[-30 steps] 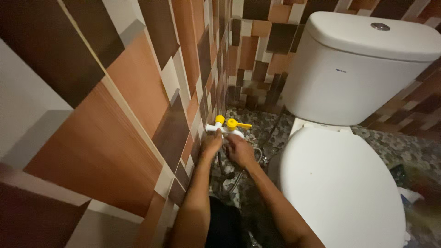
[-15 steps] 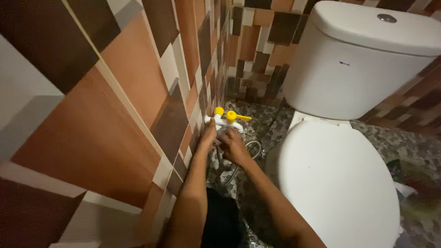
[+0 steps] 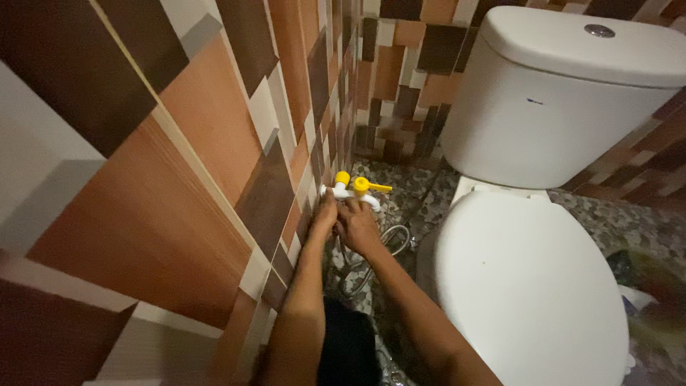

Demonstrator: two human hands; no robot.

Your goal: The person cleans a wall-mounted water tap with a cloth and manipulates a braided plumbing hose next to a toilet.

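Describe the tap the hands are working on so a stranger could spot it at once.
Start at the white toilet and look left to the tiled wall. Low on it, just above both hands, sits the small white tap. Its yellow handles make it the only bright thing there.

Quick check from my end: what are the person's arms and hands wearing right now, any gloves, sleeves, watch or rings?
Nothing visible: the left hand and right hand are bare, without gloves, and both forearms are uncovered to the frame's bottom edge. No watch, bracelet or ring shows in this dim view.

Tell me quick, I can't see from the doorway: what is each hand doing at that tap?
Left hand: at the wall under the white tap with yellow handles; grip cannot be told.
Right hand: fingers curled just under the tap; hold unclear.
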